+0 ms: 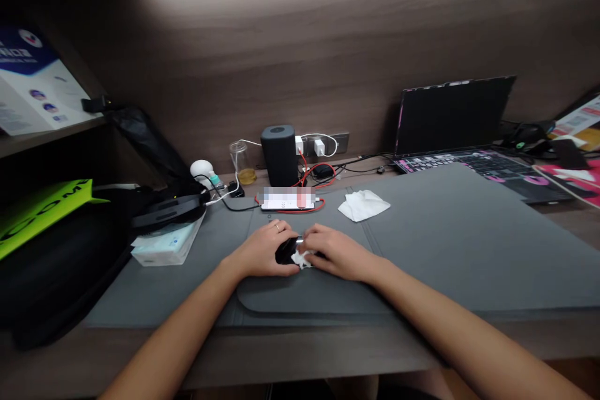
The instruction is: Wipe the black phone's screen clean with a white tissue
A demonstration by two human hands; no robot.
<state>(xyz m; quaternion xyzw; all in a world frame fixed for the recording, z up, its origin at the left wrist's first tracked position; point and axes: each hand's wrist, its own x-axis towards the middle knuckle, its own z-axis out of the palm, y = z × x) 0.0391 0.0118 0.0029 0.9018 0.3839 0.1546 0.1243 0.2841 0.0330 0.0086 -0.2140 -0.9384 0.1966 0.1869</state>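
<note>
My left hand [265, 252], with a ring on one finger, grips the left end of a dark glossy flat device [285, 254] low over the grey desk mat. It looks like a phone, but the hands cover much of it. A crumpled white tissue [300, 259] is pinched in the fingers of my right hand [335, 253] and lies against the device's surface. Just beyond the hands, a phone [287, 205] with a lit screen rests on the mat, cables running to it. Further right lies a flat white wipe [364, 205].
A tissue pack [169, 250] sits at the left. Behind are a glass cup [241, 164] with yellowish liquid, a black cylindrical device [280, 156], chargers [319, 148] and tangled cables. An open laptop [452, 119] stands at the right. A black bag [60, 256] occupies the left edge.
</note>
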